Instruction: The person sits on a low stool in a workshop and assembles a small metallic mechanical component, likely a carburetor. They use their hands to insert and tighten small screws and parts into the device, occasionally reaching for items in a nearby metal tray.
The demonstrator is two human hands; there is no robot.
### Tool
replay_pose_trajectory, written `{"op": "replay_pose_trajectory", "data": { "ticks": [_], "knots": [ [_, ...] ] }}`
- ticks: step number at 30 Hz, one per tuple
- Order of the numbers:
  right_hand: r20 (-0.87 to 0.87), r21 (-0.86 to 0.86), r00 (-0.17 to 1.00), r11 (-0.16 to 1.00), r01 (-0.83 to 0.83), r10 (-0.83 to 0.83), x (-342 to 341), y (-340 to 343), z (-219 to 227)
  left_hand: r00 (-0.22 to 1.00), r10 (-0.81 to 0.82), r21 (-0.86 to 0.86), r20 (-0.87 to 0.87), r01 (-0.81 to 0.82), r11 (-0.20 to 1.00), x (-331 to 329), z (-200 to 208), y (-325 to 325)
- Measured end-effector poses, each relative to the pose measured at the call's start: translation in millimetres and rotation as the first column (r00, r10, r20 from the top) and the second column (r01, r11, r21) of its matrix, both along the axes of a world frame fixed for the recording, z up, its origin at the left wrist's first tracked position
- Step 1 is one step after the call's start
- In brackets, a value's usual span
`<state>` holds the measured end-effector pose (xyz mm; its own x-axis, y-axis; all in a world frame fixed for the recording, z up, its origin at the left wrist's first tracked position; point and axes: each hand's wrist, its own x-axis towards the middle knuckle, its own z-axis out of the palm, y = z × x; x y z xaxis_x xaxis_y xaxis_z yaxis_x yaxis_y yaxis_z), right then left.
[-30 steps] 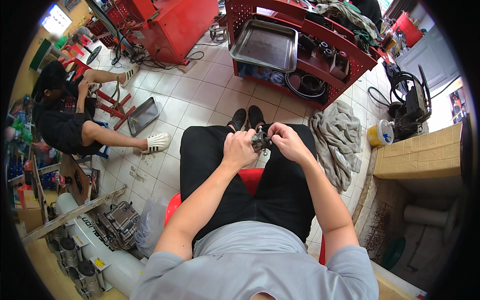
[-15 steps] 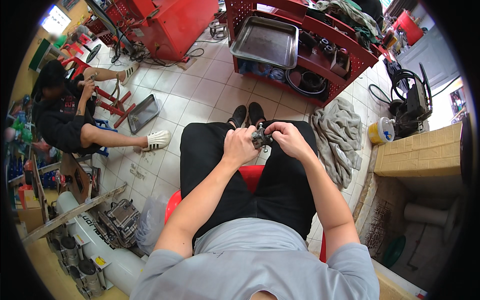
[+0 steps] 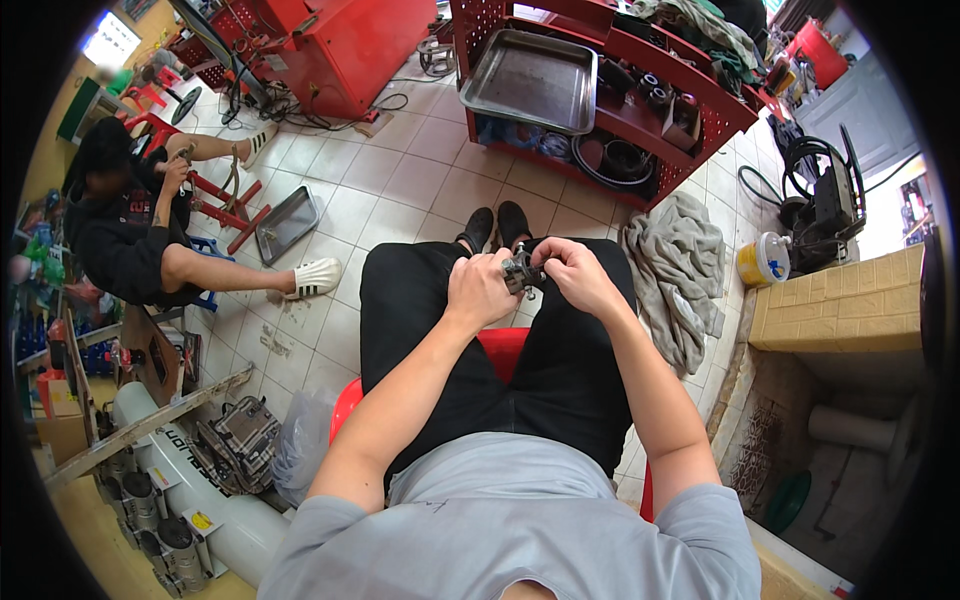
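Above my lap, between my knees, my left hand (image 3: 480, 289) is closed around a small dark metal part (image 3: 521, 273) that looks like a carburetor. Bits of shiny metal stick out of its top and bottom. At its right side, my right hand (image 3: 573, 274) pinches the end of the part with thumb and curled fingers. Exactly what those fingertips grip is too small to make out. The palm side of my left hand is hidden.
A red cart (image 3: 600, 150) ahead bears a metal tray (image 3: 530, 82). On the floor lie a grey cloth (image 3: 675, 280) and, further left, another tray (image 3: 288, 228). A yellow-and-white bucket (image 3: 763, 261) stands right. A seated person (image 3: 130, 220) works at left beside a red stand (image 3: 232, 215).
The metal part has tilted slightly between my hands, and my right fingers have shifted a little at its end. At left, the other person's hands have moved slightly.
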<state>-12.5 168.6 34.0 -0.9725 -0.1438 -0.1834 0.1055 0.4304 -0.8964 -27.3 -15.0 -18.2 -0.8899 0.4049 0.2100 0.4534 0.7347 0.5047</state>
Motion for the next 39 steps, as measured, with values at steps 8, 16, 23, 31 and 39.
{"op": "replay_pose_trajectory", "data": {
  "ticks": [8,16,23,31,39],
  "knots": [
    [0.045,0.095,0.997,0.993,-0.075,0.071,-3,3,6,1.000,-0.013,0.014,0.017,0.013,1.000,1,0,-1],
    [-0.037,0.018,0.997,0.997,-0.070,0.071,-2,3,-5,1.000,-0.002,0.023,0.025,0.001,1.000,0,-1,0],
    [0.007,0.030,1.000,1.000,0.000,0.000,-1,0,-3,1.000,-0.002,0.015,0.016,0.002,1.000,1,1,0],
    [-0.072,-0.024,0.995,0.998,0.065,-0.067,2,-3,-4,1.000,-0.005,0.020,0.014,0.005,1.000,0,1,0],
    [-0.017,-0.006,0.999,0.999,0.042,-0.042,2,-4,3,1.000,0.000,0.032,-0.006,0.000,0.999,1,0,1]
  ]
}}
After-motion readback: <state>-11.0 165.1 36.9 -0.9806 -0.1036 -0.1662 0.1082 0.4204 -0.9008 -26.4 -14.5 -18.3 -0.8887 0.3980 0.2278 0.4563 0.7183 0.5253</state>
